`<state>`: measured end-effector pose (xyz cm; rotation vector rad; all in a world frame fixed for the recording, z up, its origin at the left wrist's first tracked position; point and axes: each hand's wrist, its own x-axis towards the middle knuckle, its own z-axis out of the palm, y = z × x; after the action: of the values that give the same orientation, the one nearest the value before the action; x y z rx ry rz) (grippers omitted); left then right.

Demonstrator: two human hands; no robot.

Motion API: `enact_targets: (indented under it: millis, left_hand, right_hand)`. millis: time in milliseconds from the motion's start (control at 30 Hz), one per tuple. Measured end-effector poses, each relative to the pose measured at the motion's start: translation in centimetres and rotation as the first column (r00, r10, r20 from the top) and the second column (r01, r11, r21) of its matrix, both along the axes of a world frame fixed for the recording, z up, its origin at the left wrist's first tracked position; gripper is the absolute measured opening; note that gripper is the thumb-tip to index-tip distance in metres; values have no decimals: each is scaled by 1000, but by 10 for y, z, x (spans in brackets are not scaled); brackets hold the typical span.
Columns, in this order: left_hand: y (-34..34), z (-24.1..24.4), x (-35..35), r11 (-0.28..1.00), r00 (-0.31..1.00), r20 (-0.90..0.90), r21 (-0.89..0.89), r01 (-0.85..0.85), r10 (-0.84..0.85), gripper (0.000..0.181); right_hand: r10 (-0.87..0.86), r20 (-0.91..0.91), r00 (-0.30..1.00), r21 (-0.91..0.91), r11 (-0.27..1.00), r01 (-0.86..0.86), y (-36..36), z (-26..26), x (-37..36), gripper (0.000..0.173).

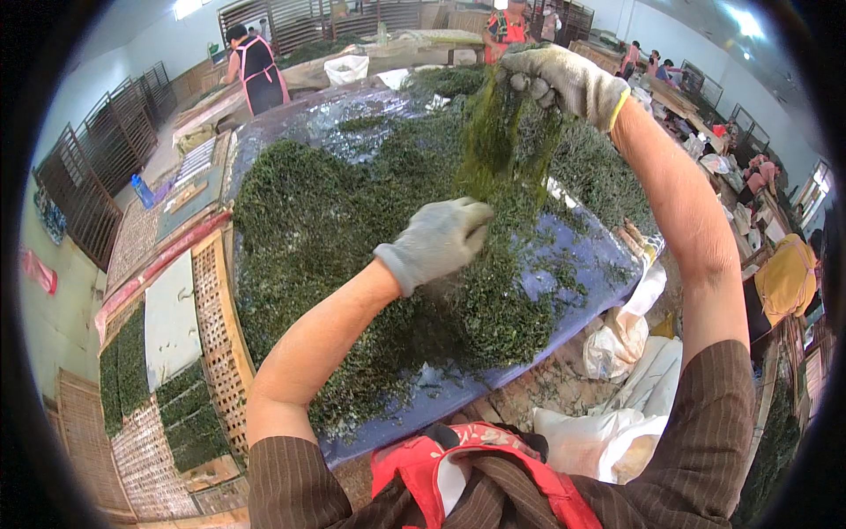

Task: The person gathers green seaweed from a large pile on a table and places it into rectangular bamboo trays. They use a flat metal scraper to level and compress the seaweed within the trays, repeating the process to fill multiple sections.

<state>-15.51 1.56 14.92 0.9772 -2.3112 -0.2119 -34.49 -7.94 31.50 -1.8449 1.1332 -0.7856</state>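
Note:
My right hand (568, 82), in a soiled knit work glove, is raised at the far side of the table. Its fingers are closed around a clump of stringy green seaweed (499, 142) that hangs down in loose strands. Lower and to the left, my left hand (439, 239) hovers above the pile in a grey glove, fingers curled. Motion blurs it, so whether it holds anything is unclear. Beneath both hands spreads a broad heap of dark green chopped seaweed (310, 218) on a table covered in blue plastic sheeting (568, 258).
On the left, a woven bamboo rack (155, 456) bears flat green slabs (195, 430) and a white board (173, 321). White sacks (588, 436) crowd the table's near right edge. A blue bottle (142, 192) stands farther left. Several people work at other tables, one in a pink-strapped apron (261, 76).

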Motion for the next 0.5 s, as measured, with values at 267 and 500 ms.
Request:
enact_targets:
  millis: [267,500]
  left_hand:
    - [-88,105,-55,946,843,429,-166,-279,324,52]
    - [-82,-20,-53,954,953,176,-217,-207,247,34]
  right_hand:
    - [300,303,905,-35,952,-304,13,40,13,21]
    - [238,613,753,74,932,-355,-1,25,21,21]
